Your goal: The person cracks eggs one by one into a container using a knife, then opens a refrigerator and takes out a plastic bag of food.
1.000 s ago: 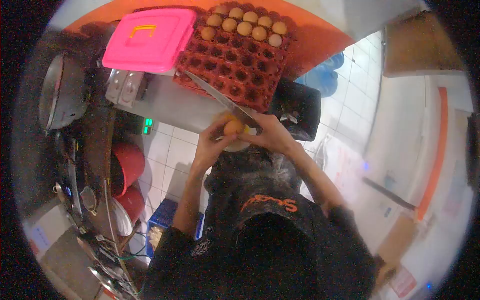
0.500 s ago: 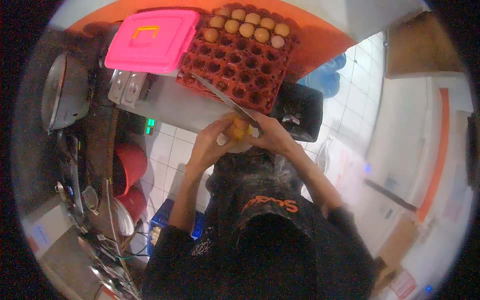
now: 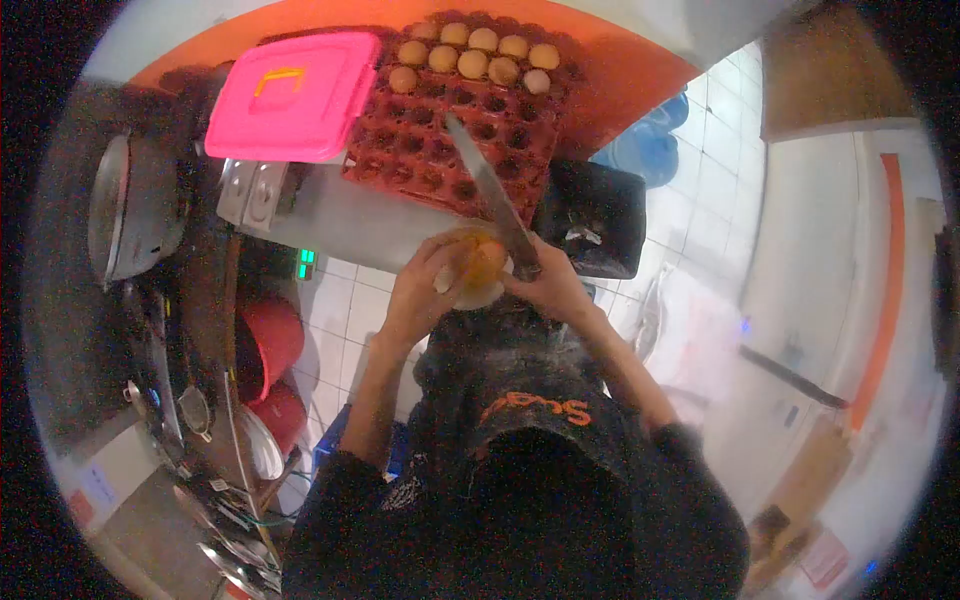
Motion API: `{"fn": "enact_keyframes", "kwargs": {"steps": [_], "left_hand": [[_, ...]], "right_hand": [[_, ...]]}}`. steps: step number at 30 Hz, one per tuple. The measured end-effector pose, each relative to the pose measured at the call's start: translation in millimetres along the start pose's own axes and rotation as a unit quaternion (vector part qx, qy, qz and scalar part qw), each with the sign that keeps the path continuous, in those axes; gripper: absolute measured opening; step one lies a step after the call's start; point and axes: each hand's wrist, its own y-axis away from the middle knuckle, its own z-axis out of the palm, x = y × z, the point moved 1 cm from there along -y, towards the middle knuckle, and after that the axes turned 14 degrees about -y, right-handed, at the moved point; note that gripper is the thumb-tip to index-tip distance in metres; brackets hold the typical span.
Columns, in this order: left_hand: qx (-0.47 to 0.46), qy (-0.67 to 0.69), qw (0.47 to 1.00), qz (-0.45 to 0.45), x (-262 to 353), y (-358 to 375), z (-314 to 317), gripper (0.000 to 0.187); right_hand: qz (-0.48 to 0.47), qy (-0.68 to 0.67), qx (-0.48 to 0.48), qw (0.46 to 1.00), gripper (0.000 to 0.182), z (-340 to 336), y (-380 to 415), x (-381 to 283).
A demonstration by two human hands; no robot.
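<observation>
My right hand (image 3: 555, 285) grips a knife (image 3: 487, 180), its long blade pointing up and away over the egg tray (image 3: 400, 170). Between my hands is an orange-brown egg (image 3: 488, 252), with the fingers of my left hand (image 3: 418, 290) curled round it. My right thumb reaches in close to the egg. Just beneath is a white bowl (image 3: 487, 298) with something yellow-orange in it, blurred and partly covered by my fingers. Whether the eggshell is cracked cannot be made out. Several brown eggs (image 3: 472, 64) fill the far rows of the red tray.
A pink lidded box (image 3: 290, 105) stands left of the tray, beside metal containers (image 3: 262, 195) on the counter (image 3: 360, 215). To the right is a black bin (image 3: 595, 215) with scraps inside. Red buckets (image 3: 270, 345) and a blue crate (image 3: 345, 445) are lower left.
The knife blade has swung right and stands steeper, away from the egg. My hands stay close together over the bowl. The whole view has shifted slightly.
</observation>
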Motion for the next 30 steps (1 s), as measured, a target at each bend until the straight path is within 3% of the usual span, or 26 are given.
{"fn": "enact_keyframes", "kwargs": {"steps": [4,7,10,13,14,17,25,30], "left_hand": [[-0.076,0.244,0.962,-0.095,34.8,-25.4,1.9,0.043],[-0.132,0.241,0.959,-0.068,60.9,-50.7,26.2,0.051],[-0.116,0.248,0.958,0.090,82.5,-78.7,52.4,0.056],[0.026,0.100,0.967,0.231,92.9,-99.9,60.6,0.054],[0.033,0.094,0.973,0.207,100.2,-103.8,47.0,0.053],[0.044,0.106,0.985,0.128,94.5,-116.1,15.7,0.048],[0.047,0.193,0.980,-0.029,25.1,-118.8,-4.7,0.039],[-0.061,0.295,0.952,-0.057,44.3,-87.4,-24.8,0.054]], "right_hand": [[-0.010,-0.098,0.065,0.993,0.055,-23.2,17.9,7.8],[-0.005,-0.090,0.142,0.986,0.054,-50.6,40.1,-8.2],[0.006,-0.088,0.226,0.970,0.052,-86.2,62.6,-10.8],[0.046,-0.048,0.289,0.955,0.049,-112.8,76.0,-29.6],[-0.009,-0.085,0.320,0.943,0.047,-115.8,78.4,-24.9],[-0.028,-0.030,0.376,0.926,0.047,-127.6,77.1,-21.8],[0.088,-0.266,0.392,0.876,0.048,-110.4,55.0,-31.6],[0.041,-0.307,0.380,0.872,0.046,-79.5,49.6,-78.5]]}}
